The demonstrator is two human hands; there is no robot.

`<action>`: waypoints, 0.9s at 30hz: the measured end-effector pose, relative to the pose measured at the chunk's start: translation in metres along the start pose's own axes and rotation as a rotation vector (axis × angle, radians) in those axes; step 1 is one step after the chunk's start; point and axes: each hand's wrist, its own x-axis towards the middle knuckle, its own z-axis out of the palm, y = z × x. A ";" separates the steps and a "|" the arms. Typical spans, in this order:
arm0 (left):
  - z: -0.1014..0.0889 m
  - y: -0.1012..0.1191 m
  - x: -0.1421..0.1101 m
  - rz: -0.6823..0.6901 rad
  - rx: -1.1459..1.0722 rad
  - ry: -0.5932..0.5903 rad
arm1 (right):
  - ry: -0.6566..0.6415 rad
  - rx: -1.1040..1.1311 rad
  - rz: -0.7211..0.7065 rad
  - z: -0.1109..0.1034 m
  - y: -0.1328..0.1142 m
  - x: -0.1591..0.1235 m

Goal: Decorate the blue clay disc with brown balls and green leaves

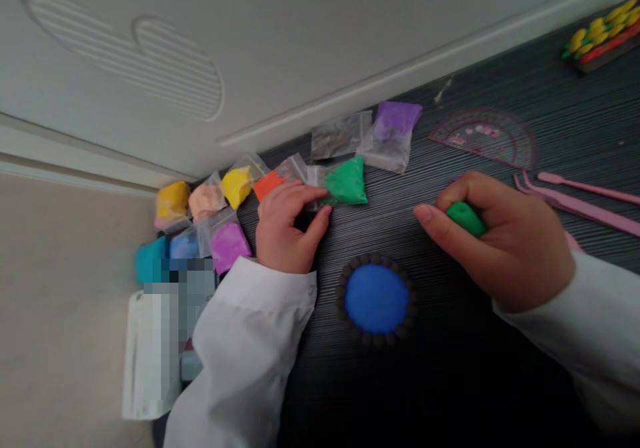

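Holding a lump of green clay (466, 219), the right hand (510, 235) curls its fingers around it, thumb pointing inward, above the dark surface (315, 388). That grip is narrow, and part of the lump shows between thumb and forefinger. Over to the left, the left hand (290, 225) reaches to the bag of green clay (349, 183), forefinger and thumb at its clear end; I cannot tell whether this grip pinches the plastic or only rests there.

Between the two hands, closer to the wearer, lies a blue disc (377, 298) with a ring of dark balls (342, 303) around its edge. Just beyond the left hand is a bag of orange clay (269, 185), and a bag of magenta clay (230, 245) lies just beside the wrist. Behind the green bag are a grey bag (334, 137) and a purple bag (397, 123), touching each other. Near the right hand lie a clear protractor (485, 138) and pink tweezers (585, 208). Yellow flowers (600, 29) stand in the far right corner.
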 end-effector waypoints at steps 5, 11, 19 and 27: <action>0.000 -0.002 0.001 0.008 0.008 -0.019 | -0.023 0.033 0.009 -0.001 0.000 0.000; 0.003 -0.007 0.001 -0.022 0.031 0.028 | 0.002 0.002 0.015 0.000 0.001 -0.001; 0.003 -0.007 0.001 -0.031 0.046 0.007 | 0.008 0.002 0.013 0.001 0.003 0.000; 0.003 -0.005 0.001 -0.029 0.036 0.024 | 0.045 0.076 0.004 0.002 0.006 0.000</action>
